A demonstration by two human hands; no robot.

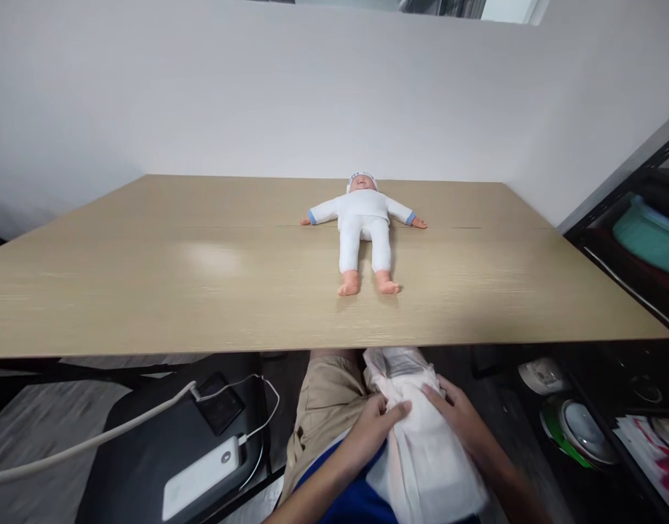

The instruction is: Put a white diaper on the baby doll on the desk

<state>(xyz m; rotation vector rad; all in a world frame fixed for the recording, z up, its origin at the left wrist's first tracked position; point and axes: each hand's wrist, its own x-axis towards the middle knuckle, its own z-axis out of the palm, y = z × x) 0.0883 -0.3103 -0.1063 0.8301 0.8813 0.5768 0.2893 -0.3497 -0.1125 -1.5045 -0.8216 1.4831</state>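
A baby doll (363,229) in a white suit and cap lies on its back on the wooden table (203,269), arms spread, feet toward me. Below the table's near edge a white diaper (421,437) rests on my lap. My left hand (373,429) holds its left side, thumb on top and fingers curled under. My right hand (458,415) lies on the diaper's right side with fingers laid over it. Both hands are well short of the doll.
A dark stool or case at lower left carries a white power bank (200,480), a black phone (219,404) and white cables. A black shelf (629,240) at the right holds a teal bowl, and on the floor beside it lie plates and papers. A white wall backs the table.
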